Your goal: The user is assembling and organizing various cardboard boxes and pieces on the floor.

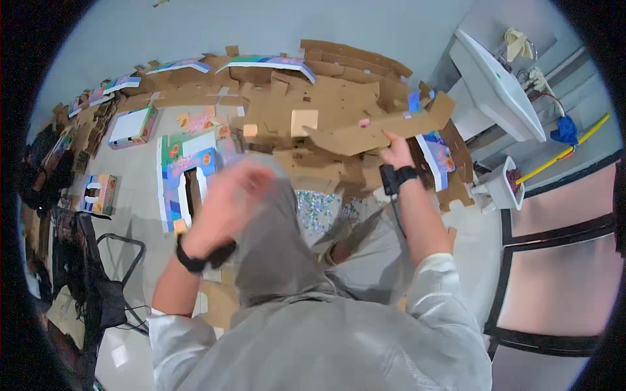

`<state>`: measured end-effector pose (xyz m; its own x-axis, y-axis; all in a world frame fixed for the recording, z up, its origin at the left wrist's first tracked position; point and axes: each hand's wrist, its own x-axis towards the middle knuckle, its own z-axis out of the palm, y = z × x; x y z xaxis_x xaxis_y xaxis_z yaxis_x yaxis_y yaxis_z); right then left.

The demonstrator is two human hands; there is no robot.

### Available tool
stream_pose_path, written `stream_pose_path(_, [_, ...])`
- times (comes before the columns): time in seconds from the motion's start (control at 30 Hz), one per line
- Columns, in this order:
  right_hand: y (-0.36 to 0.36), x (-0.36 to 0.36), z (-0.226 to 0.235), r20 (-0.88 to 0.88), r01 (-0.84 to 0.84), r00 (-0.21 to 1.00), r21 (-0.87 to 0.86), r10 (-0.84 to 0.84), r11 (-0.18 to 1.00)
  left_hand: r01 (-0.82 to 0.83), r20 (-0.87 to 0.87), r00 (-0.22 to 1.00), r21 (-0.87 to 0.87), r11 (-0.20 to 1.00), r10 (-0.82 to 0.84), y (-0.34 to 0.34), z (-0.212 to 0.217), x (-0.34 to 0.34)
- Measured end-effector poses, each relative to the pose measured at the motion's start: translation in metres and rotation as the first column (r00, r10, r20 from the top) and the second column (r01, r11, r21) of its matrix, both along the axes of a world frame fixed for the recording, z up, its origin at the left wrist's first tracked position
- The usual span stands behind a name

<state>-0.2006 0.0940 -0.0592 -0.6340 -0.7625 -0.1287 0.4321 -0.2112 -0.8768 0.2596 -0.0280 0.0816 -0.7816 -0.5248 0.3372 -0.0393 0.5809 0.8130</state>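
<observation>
- One long, flat strip of brown cardboard (358,139) is right of the centre, and the right hand (399,155) grasps it at its near edge.
- The left hand (236,194) is blurred, nearer and to the left; I cannot tell its grip.
- Just left of it lies a blue-and-white printed carton (195,163).
- Flattened brown cardboard sheets (332,85) spread on the far side.

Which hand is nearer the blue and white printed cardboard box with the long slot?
Left. The left hand, motion-blurred, is just right of the slotted box in view; the right hand is much farther right, gripping a long brown cardboard strip.
</observation>
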Motion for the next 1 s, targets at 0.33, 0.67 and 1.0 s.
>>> stream_pose_path(0.33, [-0.031, 0.014, 0.010, 0.327, 0.033, 0.941, -0.348, 0.088, 0.937, 0.796, 0.240, 0.504, -0.502, 0.338, -0.830, 0.136, -0.049, -0.130])
stream_pose_path(0.67, [-0.061, 0.034, 0.007, 0.247, 0.099, 0.969, -0.304, -0.022, 0.948, 0.901, 0.517, 0.428, -0.313, 0.301, -0.741, 0.123, -0.204, -0.200])
stream_pose_path(1.0, [-0.097, -0.013, -0.048, -0.359, 0.008, 0.933, 0.047, 0.009, 0.999, 0.860, 0.554, 0.510, -0.350, 0.372, -0.658, 0.114, -0.204, -0.210])
